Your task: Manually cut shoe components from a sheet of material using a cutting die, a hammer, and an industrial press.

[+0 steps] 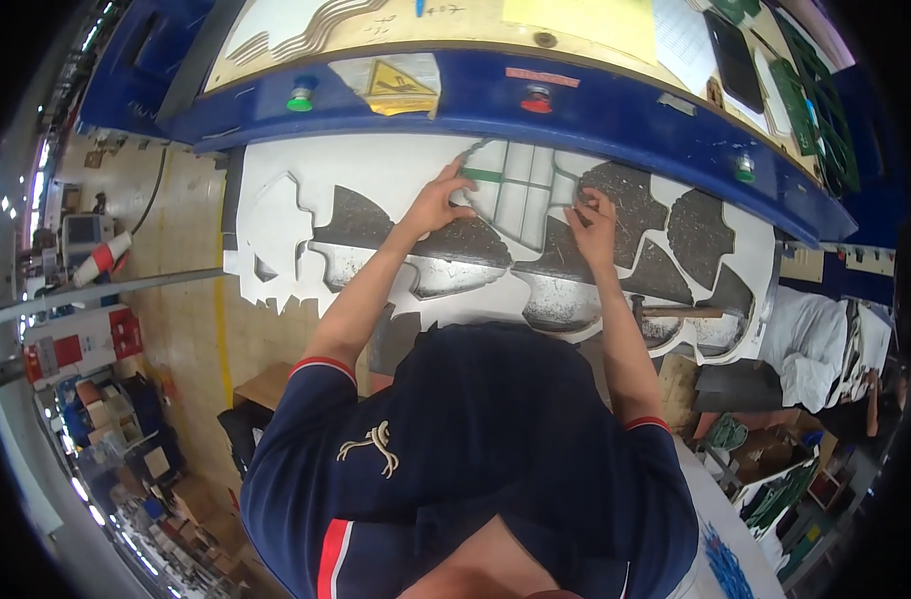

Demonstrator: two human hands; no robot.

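Observation:
A large white sheet [306, 215] with many cut-out shapes lies on the dark bed below a blue machine front [615, 115]. My left hand [438, 200] pinches the left edge of a white slotted cut piece [523, 195] that has a green strip [481, 175] at its top left. On the piece's right edge, my right hand [592, 218] has its fingers curled. Both my arms reach forward over the sheet from a navy short-sleeved shirt.
A hammer with a wooden handle [680, 311] lies on the sheet to the right. The blue front carries a green button [300, 98], a red button [536, 99] and a yellow warning sticker [401, 80]. White cloth [810, 344] sits at right, with cluttered boxes at lower left.

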